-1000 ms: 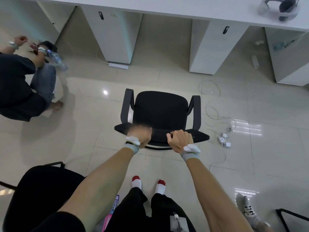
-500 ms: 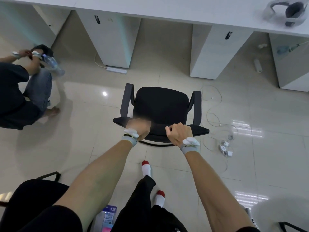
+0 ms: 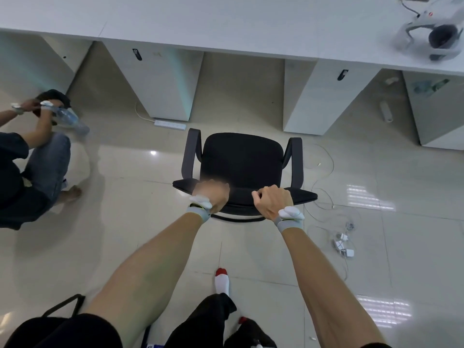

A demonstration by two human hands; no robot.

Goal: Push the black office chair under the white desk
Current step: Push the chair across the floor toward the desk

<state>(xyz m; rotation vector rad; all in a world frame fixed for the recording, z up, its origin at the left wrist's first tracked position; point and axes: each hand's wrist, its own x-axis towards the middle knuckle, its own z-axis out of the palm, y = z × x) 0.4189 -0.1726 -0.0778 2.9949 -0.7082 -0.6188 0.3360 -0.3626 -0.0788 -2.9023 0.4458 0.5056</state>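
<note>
Head view, looking steeply down: the black office chair (image 3: 242,162) stands on the pale tiled floor (image 3: 401,177), facing away from the person, its seat front pointing at the open bay between two white cabinet pedestals of the white surface (image 3: 200,21). The chair is not yet under the surface; its front edge sits short of the pedestals' near faces, with bare floor showing between. The left hand (image 3: 212,193), blurred, is curled over the top edge of the backrest toward its left end, closed on it; the right hand (image 3: 272,199) is wrapped around the same top edge toward the right end, knuckles up, thumb tucked toward the middle. Both wrists carry grey bands with white pods. Below, one foot in a white sock with a red toe (image 3: 222,280) is stepped forward behind the chair. A white power strip (image 3: 170,124) lies on the floor by the left pedestal, just beyond the chair's left armrest. Thin white cables and small adapters (image 3: 342,243) lie loose to the right of the chair. A grey headset (image 3: 431,38) rests on the surface at far right. At left another person (image 3: 27,169) crouches on the floor holding a clear bottle (image 3: 70,119).
</note>
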